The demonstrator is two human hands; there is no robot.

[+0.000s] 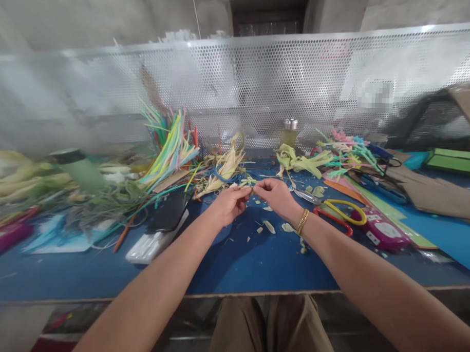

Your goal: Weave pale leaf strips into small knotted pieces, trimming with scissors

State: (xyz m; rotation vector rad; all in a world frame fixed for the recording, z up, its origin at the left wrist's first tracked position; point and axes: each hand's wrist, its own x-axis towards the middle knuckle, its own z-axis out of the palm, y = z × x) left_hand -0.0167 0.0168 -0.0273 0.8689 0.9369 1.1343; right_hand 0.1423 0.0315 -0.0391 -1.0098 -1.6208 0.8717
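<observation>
Over the middle of the table, my left hand (231, 202) and my right hand (276, 197) meet with closed fingertips, each in a pinch. Between them shows a small pale green piece of husk (247, 186), partly covered by the fingers. Cut husk scraps (269, 227) lie scattered on the blue tabletop below. Just behind my left hand is a bunch of dry corn husks (229, 168) with blue cord around it. More green husks (305, 160) rest beyond my right hand. Scissors (339, 213) with yellow and orange handles lie beside my right wrist.
A sheaf of coloured pipe cleaners (170, 148) stands at back left, near a green bottle (79, 170). A black phone (168, 212) lies left of my forearm. A purple box-like device (385, 230) sits right of the scissors. A perforated metal panel (261, 89) runs along the back.
</observation>
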